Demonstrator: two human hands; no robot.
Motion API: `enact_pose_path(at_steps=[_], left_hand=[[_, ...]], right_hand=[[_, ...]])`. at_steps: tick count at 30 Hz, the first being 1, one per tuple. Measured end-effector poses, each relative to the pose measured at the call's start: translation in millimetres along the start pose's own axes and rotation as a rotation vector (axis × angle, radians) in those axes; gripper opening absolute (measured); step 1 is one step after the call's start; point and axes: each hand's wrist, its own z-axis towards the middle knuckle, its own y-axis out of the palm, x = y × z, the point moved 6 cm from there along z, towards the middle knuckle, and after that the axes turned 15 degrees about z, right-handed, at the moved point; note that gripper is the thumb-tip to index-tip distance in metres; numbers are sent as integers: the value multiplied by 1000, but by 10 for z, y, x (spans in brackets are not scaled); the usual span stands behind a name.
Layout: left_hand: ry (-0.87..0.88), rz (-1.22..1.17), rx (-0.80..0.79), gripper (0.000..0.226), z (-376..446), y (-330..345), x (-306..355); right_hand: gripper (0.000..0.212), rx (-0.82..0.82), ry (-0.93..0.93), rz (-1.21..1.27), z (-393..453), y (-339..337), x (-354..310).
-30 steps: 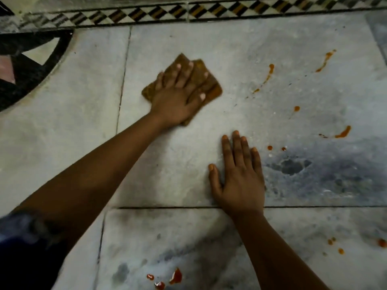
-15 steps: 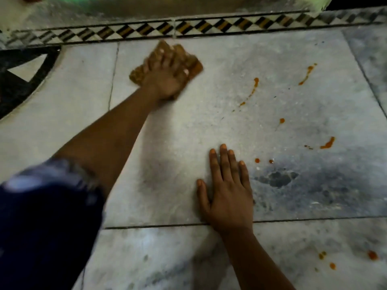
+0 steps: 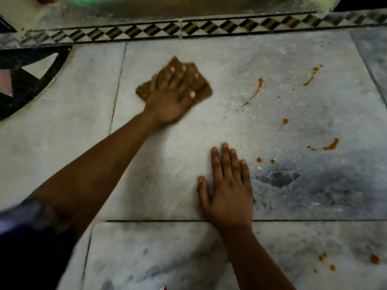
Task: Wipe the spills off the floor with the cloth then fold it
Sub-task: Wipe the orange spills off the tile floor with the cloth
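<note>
Right now my left hand (image 3: 170, 99) lies flat on the brown cloth (image 3: 201, 84), fingers spread and straight, pressing it to the marble floor (image 3: 62, 143) near the patterned border (image 3: 146, 31). My right hand (image 3: 228, 189) rests palm down on the bare floor, fingers straight and close together, holding nothing. Orange spills (image 3: 330, 145) dot the floor to the right of both hands, apart from the cloth.

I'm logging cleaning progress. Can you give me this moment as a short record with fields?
left hand: pressing flat on the cloth
right hand: flat on the floor, holding nothing
cloth: brown, on the floor, partly under the left hand
spills: orange streaks and drops right of the cloth, not yet wiped
folding: not begun
</note>
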Motion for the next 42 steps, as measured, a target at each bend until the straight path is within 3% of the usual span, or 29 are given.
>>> enact_pose_path(at_steps=[3,7,10,13,17,20,25,29,32,34,36,40,42], left_hand=[[114,10,64,60,-830,89,-145],[-186,25,-3,59,-552,145,-690],[-340,-65,-87,57,86,86,-624],[-229,-38,-88,57,167,27,-161],[42,48,71,62,-832,86,190],[-71,36,8,71,-1198,162,-126],[-368,-75,-123,67,-752,109,-83],[-230,-15,-132,72,-1081,109,289],[-65,13,-78,79,-1749,121,548],[-78,-1,-71,83,-1948,113,416],[-157,13,-68,88,-1847,48,278],[-274,8,-70,58,-1318,-153,623],[-275,-49,-61,55,-1121,-206,1046]], right_hand=[[67,6,-11,-8,-7,0,0],[67,11,-13,1,-10,14,6],[66,30,-13,1,-16,8,8],[66,35,-21,-4,-12,7,2],[67,44,-35,-11,-8,18,8],[67,35,-52,-6,-12,15,0],[67,55,-60,10,-24,2,-1],[67,68,-46,82,-15,-23,-23],[65,115,-10,289,-59,-231,-16],[63,114,-27,319,-114,-407,134],[61,163,-52,195,-185,-654,442],[69,269,89,-19,-297,-1197,1288],[71,268,184,-72,-315,-1343,1607]])
